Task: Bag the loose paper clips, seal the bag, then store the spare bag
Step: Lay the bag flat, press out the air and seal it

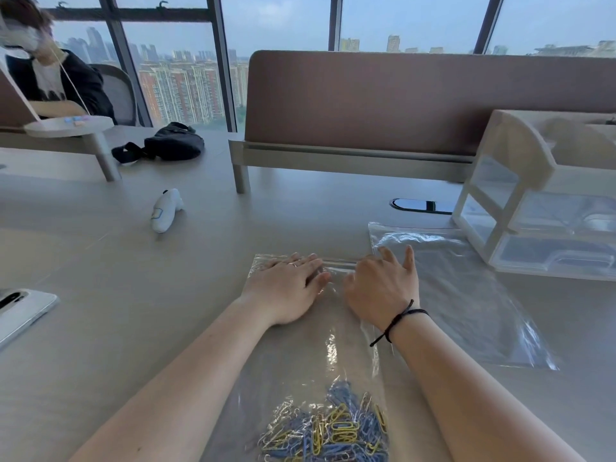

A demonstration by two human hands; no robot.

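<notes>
A clear zip bag [320,355] lies flat on the desk in front of me. Blue, yellow and silver paper clips [328,431] are heaped inside its near end. My left hand [288,288] lies flat on the bag's far left part, fingers straight, reaching the zip strip. My right hand [383,288] presses on the far right part of the same bag, fingers spread, its fingertips at the zip strip. A second clear bag [466,295], with nothing inside, lies flat on the desk to the right, its left edge beside my right hand.
A white drawer organiser [546,208] stands at the right, behind the spare bag. A white controller [165,211] and a black pouch [166,143] lie at the far left, a phone [20,311] at the left edge. A brown divider [400,98] runs across the back. A person sits far left.
</notes>
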